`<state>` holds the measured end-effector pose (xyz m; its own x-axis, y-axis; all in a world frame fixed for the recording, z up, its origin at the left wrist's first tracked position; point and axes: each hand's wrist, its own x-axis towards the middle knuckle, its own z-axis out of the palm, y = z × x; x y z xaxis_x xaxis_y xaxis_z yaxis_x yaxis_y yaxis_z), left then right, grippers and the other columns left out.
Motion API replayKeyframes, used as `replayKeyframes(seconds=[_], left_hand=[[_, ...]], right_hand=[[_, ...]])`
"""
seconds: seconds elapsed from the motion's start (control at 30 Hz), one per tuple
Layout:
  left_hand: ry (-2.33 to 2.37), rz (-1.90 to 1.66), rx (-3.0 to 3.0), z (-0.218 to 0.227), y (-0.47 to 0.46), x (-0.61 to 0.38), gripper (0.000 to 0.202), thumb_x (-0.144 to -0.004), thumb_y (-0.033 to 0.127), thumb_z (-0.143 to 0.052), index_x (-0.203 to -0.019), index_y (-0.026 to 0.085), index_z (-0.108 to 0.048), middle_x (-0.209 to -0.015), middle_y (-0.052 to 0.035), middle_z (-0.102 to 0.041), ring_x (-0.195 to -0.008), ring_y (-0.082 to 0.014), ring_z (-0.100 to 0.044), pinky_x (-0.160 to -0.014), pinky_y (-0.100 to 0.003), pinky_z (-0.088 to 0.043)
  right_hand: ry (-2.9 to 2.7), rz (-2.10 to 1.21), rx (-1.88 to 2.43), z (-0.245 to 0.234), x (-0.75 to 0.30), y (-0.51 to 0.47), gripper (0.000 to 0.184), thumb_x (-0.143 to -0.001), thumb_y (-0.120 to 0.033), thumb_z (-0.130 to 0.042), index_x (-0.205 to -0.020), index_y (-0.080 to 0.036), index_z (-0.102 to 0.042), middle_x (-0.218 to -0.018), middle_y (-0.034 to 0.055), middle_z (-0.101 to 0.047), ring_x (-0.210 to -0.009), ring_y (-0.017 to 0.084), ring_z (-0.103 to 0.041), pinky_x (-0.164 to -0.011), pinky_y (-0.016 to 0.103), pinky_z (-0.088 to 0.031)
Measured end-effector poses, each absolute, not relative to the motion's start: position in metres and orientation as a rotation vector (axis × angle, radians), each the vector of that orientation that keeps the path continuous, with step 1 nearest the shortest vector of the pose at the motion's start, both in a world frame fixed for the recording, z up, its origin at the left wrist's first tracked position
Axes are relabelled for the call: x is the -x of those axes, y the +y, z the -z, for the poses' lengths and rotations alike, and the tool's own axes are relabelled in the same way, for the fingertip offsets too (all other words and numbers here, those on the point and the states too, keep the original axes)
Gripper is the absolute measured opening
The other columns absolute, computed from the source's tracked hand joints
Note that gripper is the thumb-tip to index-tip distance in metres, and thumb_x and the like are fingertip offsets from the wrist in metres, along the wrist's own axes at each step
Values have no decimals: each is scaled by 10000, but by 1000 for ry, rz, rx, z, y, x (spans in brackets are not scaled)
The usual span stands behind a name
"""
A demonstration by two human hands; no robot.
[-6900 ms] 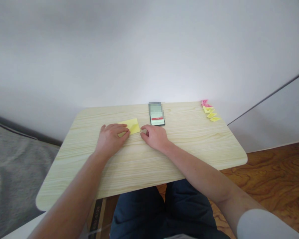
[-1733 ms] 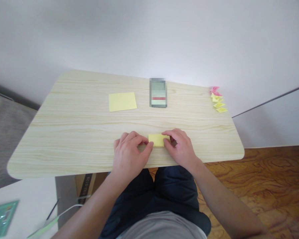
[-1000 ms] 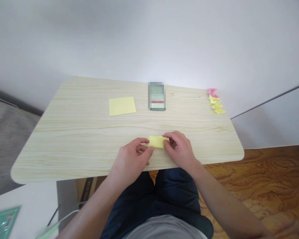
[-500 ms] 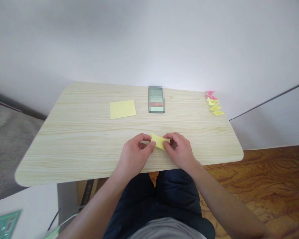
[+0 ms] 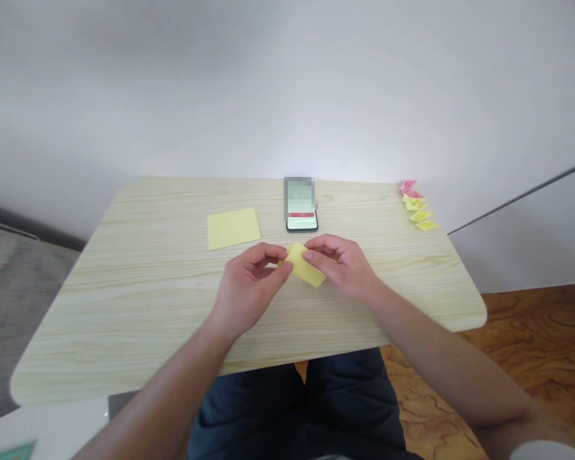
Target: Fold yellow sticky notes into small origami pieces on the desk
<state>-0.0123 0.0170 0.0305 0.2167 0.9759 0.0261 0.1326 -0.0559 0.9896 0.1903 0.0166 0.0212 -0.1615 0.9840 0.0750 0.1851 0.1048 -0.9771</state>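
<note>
Bench (image 5: pixel 124 319) near edge is well apart from folded ylw paper (image 5: pixel 309 268), bare wood btwn; more room on L, out to L edge. Phone (image 5: pixel 301 224) just beyond paper, nr far edge; ylw sheet (image 5: pixel 233 229) to its L, small folded pcs (image 5: pixel 414 203) at R edge. Paper approx. mid-bench, long axis diag., far L to near R. L hand (image 5: pixel 249 284) pinches its L end; R hand (image 5: pixel 342 263) grips far side, thumb on top.

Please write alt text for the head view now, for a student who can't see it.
A person's left hand and right hand hold a tilted yellow paper over a pale table. Farther back lie a flat yellow sheet, on the left, and a phone; small folded pink and yellow papers sit by the table's right edge.
</note>
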Motion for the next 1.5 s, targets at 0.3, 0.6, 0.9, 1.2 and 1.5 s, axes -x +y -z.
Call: replayKeyframes(seconds=[0.3,0.6,0.9,1.2,1.5], left_hand=[[1016,-1060,-1348,-34,62,10,287,-798,243,-770,-1049,197,-638,-1049,-62,-719,-986,-198,-683,-807,-297,-578],[1185,-957,-1551,-33,51,15,181,-854,367,-754,-942,209,-759,-819,-19,-745,-721,-149,-672,-622,-229,-532],[1095,-929,-1478,-37,43,12,170,-873,354,-740,-1000,242,-748,-761,2,-761,-623,-151,-698,-572,-232,-559],[1032,-895,-1400,-35,42,10,221,-860,365,-752,-1038,234,-739,-776,-5,-771,-636,-168,-725,-582,-238,-595],[1006,-783,-1382,-38,44,9,213,-935,355,-671,-1075,202,-717,-790,7,-761,-678,-122,-721,-640,-186,-588]], right_hand=[[-1446,-1073,1158,-30,-187,52,154,-891,-387,-713,-922,-236,-709,-829,1,-720,-712,146,-659,-622,270,-530],[-1359,-1142,1209,-30,-184,30,142,-889,-382,-731,-941,-251,-710,-817,6,-733,-692,154,-670,-558,263,-529],[-1266,-1172,1244,-34,-182,27,154,-875,-397,-751,-874,-255,-692,-752,1,-711,-600,136,-625,-480,247,-486],[-1178,-1249,1286,-28,-178,28,220,-860,-449,-757,-864,-248,-669,-632,-21,-650,-493,108,-536,-411,217,-395],[-1228,-1264,1308,-25,-180,26,244,-886,-477,-720,-944,-249,-658,-621,-35,-636,-465,91,-472,-398,208,-336]])
